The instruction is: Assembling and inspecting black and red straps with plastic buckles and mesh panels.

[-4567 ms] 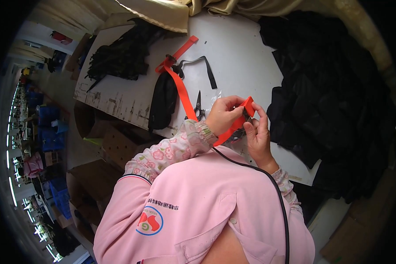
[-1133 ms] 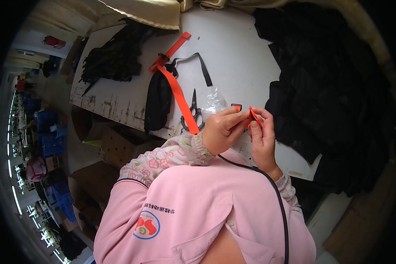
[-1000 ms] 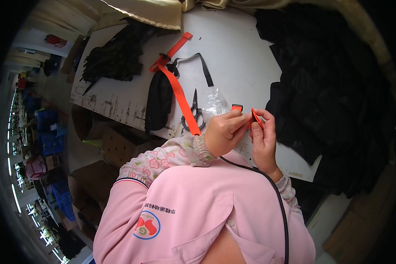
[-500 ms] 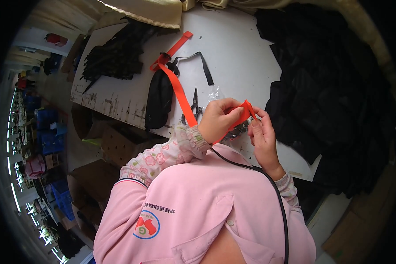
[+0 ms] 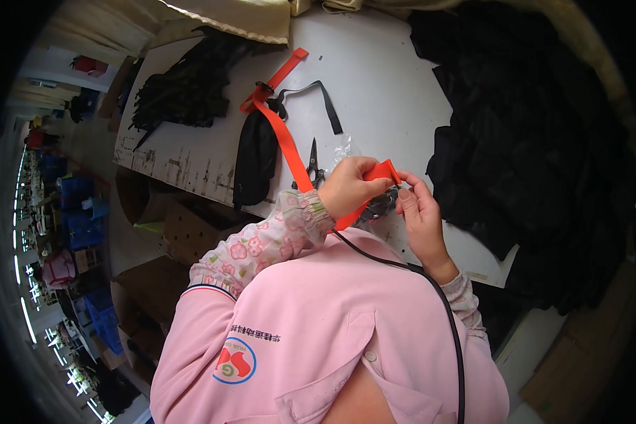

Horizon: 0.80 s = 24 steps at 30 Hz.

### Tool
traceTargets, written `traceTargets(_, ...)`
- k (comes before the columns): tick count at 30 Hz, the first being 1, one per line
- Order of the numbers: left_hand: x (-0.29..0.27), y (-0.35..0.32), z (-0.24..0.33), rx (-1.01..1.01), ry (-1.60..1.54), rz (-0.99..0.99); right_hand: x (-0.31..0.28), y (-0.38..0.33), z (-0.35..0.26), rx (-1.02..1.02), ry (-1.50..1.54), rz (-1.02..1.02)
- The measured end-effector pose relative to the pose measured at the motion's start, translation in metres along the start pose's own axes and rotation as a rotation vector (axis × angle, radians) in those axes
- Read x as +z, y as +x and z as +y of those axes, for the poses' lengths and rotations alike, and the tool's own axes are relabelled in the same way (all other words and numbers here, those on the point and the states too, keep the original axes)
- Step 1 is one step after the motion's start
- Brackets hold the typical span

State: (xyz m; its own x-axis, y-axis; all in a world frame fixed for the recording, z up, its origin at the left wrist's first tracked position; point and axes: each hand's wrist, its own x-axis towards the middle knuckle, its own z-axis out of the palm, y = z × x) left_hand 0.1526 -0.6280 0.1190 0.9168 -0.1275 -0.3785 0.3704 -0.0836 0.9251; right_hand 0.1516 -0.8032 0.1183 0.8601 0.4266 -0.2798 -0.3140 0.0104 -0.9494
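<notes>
My left hand (image 5: 348, 188) pinches a bright orange webbing strap (image 5: 284, 138) between thumb and fingers. The strap's end stands folded above that hand. Close by on the right, my right hand (image 5: 422, 215) has its fingertips at the folded end, thumb and index finger nearly together. Behind my left wrist, the strap runs up the table to a dark buckle (image 5: 264, 89), beside a black fabric piece (image 5: 254, 159). Small black scissors (image 5: 314, 164) lie just left of my left hand. Under the hands, a clear plastic bag (image 5: 383, 205) with dark contents is partly hidden.
A large pile of black fabric (image 5: 523, 141) covers the right of the white table (image 5: 381, 78). More dark pieces (image 5: 184, 88) lie at the far left. Cardboard boxes (image 5: 198, 233) stand below the left edge. A black cord (image 5: 449, 318) crosses my front.
The folded strap end has tipped left and lies flatter over my left fingers. My right fingertips have shifted slightly down from its top.
</notes>
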Motion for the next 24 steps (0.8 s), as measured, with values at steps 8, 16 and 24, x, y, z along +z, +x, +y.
traceTargets(8, 0.003, 0.002, -0.011, 0.010, -0.060, 0.028, 0.006, -0.002, 0.005, -0.212, -0.437, 0.151)
traceTargets(16, 0.002, -0.005, 0.006, -0.052, -0.235, 0.042, 0.006, 0.001, 0.005, -0.202, -0.385, 0.145)
traceTargets(24, -0.004, -0.004, 0.010, -0.139, -0.316, -0.012, 0.007, 0.000, 0.003, -0.235, -0.440, 0.162)
